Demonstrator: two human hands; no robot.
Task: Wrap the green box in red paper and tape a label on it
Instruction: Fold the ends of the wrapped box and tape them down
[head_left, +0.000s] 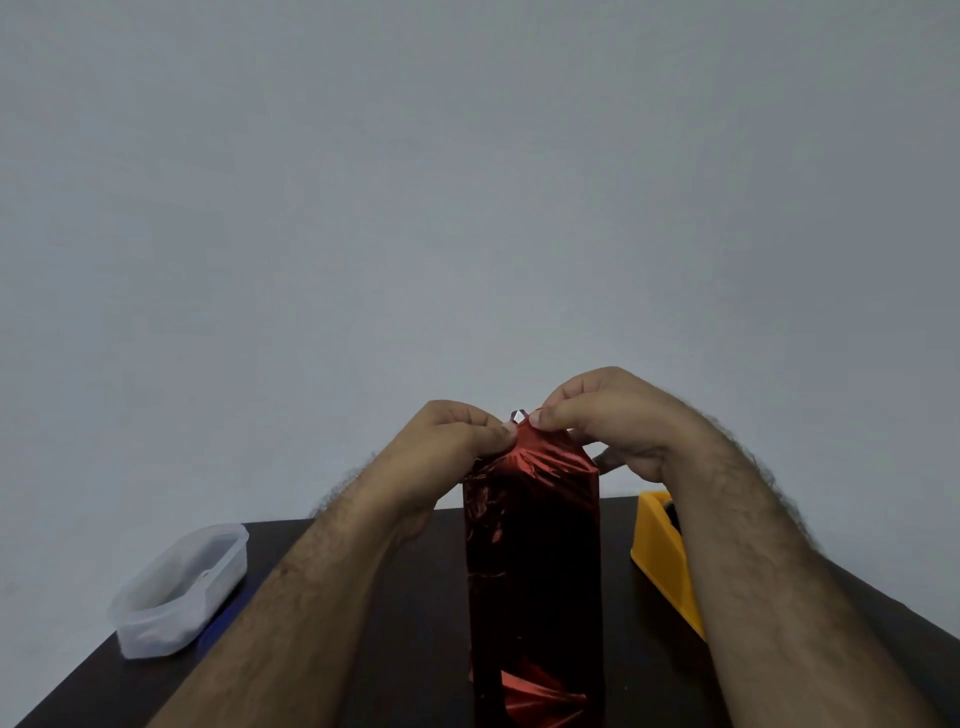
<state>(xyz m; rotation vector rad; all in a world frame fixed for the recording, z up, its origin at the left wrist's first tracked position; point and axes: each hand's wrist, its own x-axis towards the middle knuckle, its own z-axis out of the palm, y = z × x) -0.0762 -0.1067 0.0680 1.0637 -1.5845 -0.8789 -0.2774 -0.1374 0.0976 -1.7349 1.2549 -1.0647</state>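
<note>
A tall box wrapped in shiny red paper (532, 551) stands upright on the dark table (395, 649), in the lower middle of the head view. No green of the box shows. My left hand (447, 447) and my right hand (608, 421) meet at the top of the box, and each pinches the gathered red paper there between thumb and fingers. A small silvery bit (517, 414) shows between the fingertips. No label is in sight.
A yellow tape dispenser (662, 551) sits to the right of the box, partly behind my right forearm. A translucent plastic tub (176, 592) stands at the table's left edge, with a blue object (221, 621) beside it. A plain grey wall fills the background.
</note>
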